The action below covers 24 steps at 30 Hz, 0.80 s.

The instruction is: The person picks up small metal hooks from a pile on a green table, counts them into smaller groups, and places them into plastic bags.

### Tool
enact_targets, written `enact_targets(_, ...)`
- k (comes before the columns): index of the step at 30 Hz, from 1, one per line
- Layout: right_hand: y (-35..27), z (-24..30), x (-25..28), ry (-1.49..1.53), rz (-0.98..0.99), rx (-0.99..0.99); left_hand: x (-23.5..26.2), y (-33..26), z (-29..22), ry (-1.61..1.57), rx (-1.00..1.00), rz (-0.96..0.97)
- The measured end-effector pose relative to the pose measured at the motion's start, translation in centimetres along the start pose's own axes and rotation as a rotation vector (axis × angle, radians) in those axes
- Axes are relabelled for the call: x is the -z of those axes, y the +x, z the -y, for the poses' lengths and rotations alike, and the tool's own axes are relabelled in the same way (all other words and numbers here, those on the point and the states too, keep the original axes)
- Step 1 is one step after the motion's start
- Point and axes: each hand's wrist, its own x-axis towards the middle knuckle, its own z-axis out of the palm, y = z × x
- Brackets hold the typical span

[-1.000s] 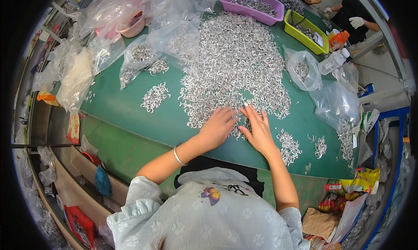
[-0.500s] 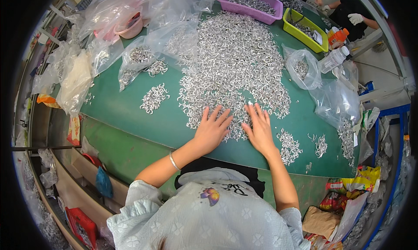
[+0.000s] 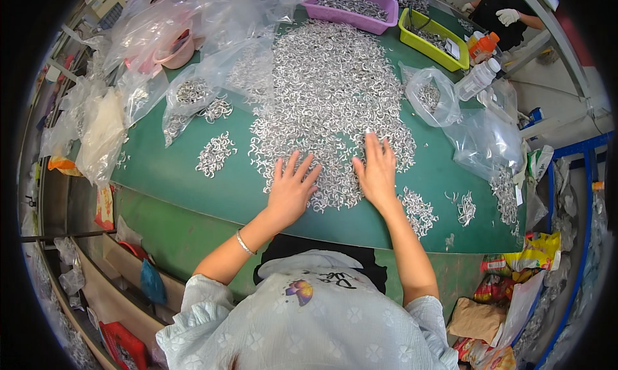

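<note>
A broad layer of small silvery C-shaped metal pieces (image 3: 335, 80) covers the middle of the green table (image 3: 187, 183). Along its near left edge lies my left hand (image 3: 290, 189), palm down with fingers spread over the pieces. My right hand (image 3: 376, 170) rests flat on the near right part, fingers stretched forward and thumb apart. Neither hand grips anything. Close to my right wrist is a small heap of the same pieces (image 3: 418, 212); another small heap (image 3: 215, 154) sits left of the main layer.
Clear bags (image 3: 187, 106) with metal pieces crowd the left. A purple tray (image 3: 351, 19) and a yellow-green tray (image 3: 434, 43) stand at the back. Bottles (image 3: 477, 80) and an open bag (image 3: 431, 96) are on the right. Beyond them shows a co-worker's gloved hand (image 3: 508, 16).
My hands have moved apart, leaving more pieces showing between them. The right fingers reach slightly farther into the layer. The whole view has shifted a little.
</note>
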Motion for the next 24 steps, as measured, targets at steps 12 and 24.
enact_targets(12, -1.6, -0.8, 2.4, 0.295, -0.085, 0.104, 0.8, -0.7, 0.3, -0.007, -0.034, 0.05)
enact_targets(24, 2.2, -3.1, 1.9, 0.145, -0.146, -0.101, -0.6, 3.1, -0.6, -0.17, -0.153, 0.02)
